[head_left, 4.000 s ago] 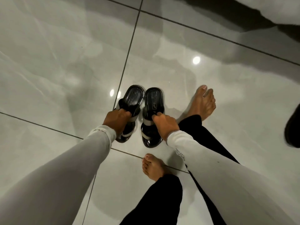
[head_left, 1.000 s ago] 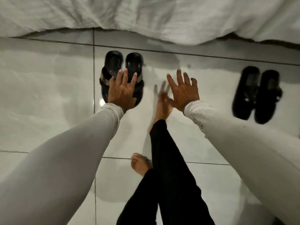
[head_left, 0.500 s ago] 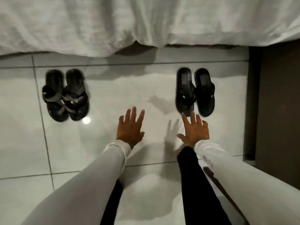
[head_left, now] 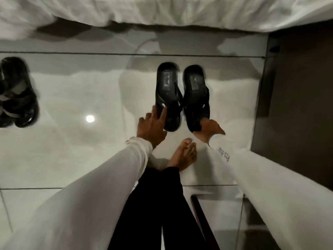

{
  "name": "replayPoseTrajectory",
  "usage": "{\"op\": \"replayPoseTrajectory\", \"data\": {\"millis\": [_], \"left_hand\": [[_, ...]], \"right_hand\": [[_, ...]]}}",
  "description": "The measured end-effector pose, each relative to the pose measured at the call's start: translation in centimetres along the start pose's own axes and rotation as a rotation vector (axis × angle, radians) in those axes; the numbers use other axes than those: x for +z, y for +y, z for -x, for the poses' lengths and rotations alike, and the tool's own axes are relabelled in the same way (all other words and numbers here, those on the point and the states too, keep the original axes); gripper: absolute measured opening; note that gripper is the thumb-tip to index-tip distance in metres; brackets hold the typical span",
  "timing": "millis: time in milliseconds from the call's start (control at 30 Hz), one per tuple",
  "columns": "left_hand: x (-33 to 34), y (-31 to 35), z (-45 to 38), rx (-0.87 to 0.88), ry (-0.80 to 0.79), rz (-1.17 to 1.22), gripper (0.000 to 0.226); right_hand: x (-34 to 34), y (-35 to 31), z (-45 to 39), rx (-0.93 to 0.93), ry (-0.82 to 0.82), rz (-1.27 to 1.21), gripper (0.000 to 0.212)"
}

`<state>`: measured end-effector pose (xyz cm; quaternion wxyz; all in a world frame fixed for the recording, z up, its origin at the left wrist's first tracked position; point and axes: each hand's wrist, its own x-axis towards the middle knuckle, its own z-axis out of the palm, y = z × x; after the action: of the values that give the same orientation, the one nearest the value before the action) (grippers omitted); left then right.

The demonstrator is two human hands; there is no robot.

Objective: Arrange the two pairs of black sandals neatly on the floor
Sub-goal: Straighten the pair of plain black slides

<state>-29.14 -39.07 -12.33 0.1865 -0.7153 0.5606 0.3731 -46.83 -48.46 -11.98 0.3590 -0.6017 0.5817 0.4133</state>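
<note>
Scene: glossy grey floor tiles [head_left: 81, 156], white bedsheet [head_left: 162, 9] hanging over the far edge, dark cabinet side [head_left: 297, 87] on the right.

Second pair: two black flip-flops, the left flip-flop [head_left: 168, 92] and the right flip-flop [head_left: 195, 94], lying side by side near the bed, heels toward the bed and toes toward the person. Close together, looks like a thin gap between them.

First pair: strapped black sandals [head_left: 17, 94] off at the left edge of view, well apart from the flip-flops, already sitting together and pointing the same way. Partly cut off, so can't vouch for the whole pair.

Left hand [head_left: 151, 127]: fingers spread, index finger resting on the toe end of the left flip-flop. Not clenched on anything, more of a touch or nudge, I'd guess to square it up.

Right hand [head_left: 210, 126]: at the toe end of the right flip-flop, fingers hidden behind the hand, so honestly can't tell if it's gripping or just pressing.

Why both hands: my read is one hand per shoe so they slide in parallel and stay even.

Bare foot [head_left: 183, 154]: planted just behind the flip-flops, between the arms.

Progress: probably the last tidy-up. Both pairs look lined up along the bed already.

Watch out: slick tile, a shove could skid one crooked.
</note>
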Motion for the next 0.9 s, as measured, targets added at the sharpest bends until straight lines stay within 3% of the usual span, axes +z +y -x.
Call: {"op": "replayPoseTrajectory", "data": {"millis": [233,900], "left_hand": [[-0.4,-0.3,-5.1,0.020,-0.068,-0.133,0.088],[-0.5,-0.4,-5.2,0.066,-0.114,-0.199,0.085]], "right_hand": [[1.7,-0.8,-3.2,-0.046,-0.201,-0.048,0.067],[1.7,-1.3,-2.5,-0.131,-0.164,0.053,0.094]]}}
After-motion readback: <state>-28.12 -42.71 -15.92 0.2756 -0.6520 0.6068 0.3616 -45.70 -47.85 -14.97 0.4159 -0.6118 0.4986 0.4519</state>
